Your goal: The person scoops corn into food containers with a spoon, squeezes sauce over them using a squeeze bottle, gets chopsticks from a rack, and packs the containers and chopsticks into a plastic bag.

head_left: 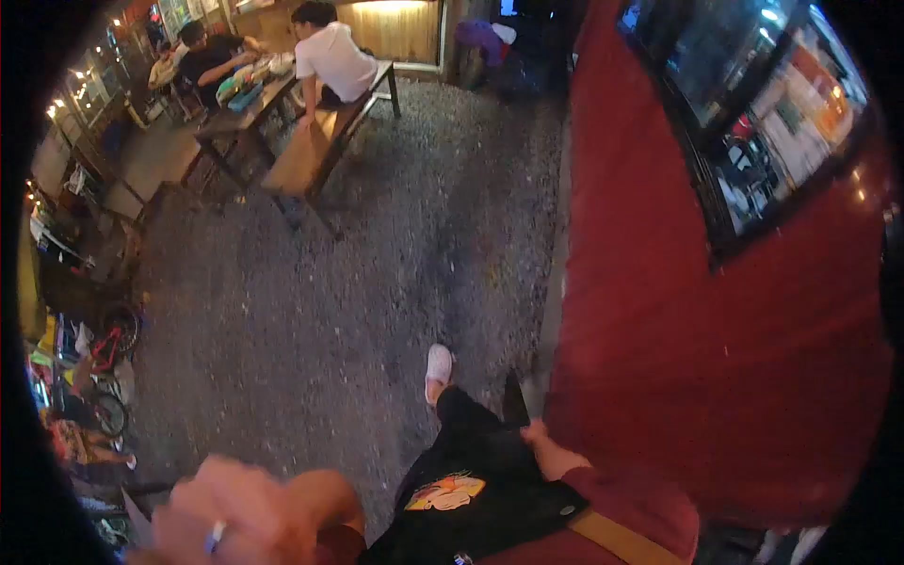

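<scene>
Maroon sleeve (650,508), black apron (508,480) (bright print (447,492)), tan strap (612,540), white clog (439,363).

We logged one dark, flat, tapering blade-like object (515,400) at the right hand (543,441). Narrow tip pointed forward, leaning slightly left; the wider end met the hand. We could not make out its material or any handle.

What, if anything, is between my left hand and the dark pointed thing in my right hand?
In this view, your black printed garment lies between your left hand and the dark pointed thing in your right hand. No other object visibly stands in the way, though depth is unclear.
</scene>
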Demonstrator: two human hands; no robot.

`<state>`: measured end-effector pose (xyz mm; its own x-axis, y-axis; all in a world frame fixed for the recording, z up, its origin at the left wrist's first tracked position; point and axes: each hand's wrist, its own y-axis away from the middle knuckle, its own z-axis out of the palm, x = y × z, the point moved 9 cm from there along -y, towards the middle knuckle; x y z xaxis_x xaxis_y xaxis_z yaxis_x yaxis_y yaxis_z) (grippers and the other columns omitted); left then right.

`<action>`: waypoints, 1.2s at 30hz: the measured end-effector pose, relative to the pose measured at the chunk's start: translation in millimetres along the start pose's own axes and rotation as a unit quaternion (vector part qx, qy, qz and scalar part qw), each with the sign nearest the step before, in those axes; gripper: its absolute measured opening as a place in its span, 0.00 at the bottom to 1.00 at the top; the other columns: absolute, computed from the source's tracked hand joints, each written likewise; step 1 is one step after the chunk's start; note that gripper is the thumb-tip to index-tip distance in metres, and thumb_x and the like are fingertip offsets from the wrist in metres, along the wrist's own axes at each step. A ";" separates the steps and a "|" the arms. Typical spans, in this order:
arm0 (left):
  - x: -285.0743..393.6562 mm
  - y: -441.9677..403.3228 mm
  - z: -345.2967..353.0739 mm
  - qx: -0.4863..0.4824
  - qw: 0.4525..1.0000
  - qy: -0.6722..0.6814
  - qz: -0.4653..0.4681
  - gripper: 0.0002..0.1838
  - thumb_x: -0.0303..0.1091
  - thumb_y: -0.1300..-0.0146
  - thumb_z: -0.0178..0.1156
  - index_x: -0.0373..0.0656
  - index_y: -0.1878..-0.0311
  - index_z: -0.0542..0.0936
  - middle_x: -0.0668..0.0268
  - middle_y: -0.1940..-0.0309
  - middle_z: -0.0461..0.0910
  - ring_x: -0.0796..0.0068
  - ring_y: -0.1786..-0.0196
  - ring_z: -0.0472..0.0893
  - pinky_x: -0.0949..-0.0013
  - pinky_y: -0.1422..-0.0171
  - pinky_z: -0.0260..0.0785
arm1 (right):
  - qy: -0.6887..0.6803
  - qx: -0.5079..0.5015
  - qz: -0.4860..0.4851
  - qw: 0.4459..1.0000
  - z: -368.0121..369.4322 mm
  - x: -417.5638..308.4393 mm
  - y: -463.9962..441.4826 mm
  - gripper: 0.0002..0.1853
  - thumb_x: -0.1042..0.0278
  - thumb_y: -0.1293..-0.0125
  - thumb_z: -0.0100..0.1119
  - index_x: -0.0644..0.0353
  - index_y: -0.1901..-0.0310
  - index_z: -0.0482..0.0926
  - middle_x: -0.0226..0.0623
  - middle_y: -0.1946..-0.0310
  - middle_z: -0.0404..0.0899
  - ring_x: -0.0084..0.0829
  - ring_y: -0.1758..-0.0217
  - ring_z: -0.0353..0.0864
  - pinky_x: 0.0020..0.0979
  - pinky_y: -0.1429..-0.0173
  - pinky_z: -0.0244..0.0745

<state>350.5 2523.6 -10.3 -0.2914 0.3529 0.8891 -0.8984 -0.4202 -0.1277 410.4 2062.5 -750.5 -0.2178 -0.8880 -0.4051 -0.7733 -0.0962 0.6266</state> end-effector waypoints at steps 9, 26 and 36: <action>-114.6 -348.9 10.5 0.025 0.998 -0.001 -0.051 0.16 0.42 0.18 0.53 0.38 0.59 0.78 0.73 0.82 0.64 0.84 0.82 0.64 0.74 0.79 0.50 | -0.048 0.030 0.144 0.988 -102.5 -158.8 -205.3 0.20 0.59 0.45 0.69 0.60 0.53 0.90 0.52 0.54 0.91 0.48 0.48 0.91 0.48 0.44 0.82; -56.1 -954.4 109.3 -0.474 0.817 0.125 0.304 0.08 0.37 0.20 0.53 0.44 0.53 0.70 0.65 0.72 0.68 0.71 0.73 0.65 0.71 0.67 0.55 | -0.056 0.186 0.180 0.964 -448.8 -506.3 -593.9 0.18 0.57 0.42 0.68 0.61 0.55 0.91 0.55 0.57 0.90 0.56 0.49 0.90 0.52 0.45 0.82; -207.5 -1352.2 260.9 -0.495 0.806 0.088 0.312 0.11 0.37 0.20 0.54 0.42 0.45 0.69 0.60 0.61 0.71 0.66 0.62 0.68 0.68 0.55 0.57 | -0.119 -0.010 0.262 0.958 -551.5 -517.0 -856.8 0.24 0.54 0.40 0.70 0.63 0.47 0.88 0.52 0.53 0.91 0.53 0.47 0.90 0.51 0.42 0.83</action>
<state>1711.6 2800.4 92.5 -0.7516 0.4804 0.4520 -0.3560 0.2814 -0.8911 1513.9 2356.0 -710.9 -0.7043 -0.6893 -0.1698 -0.5090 0.3236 0.7976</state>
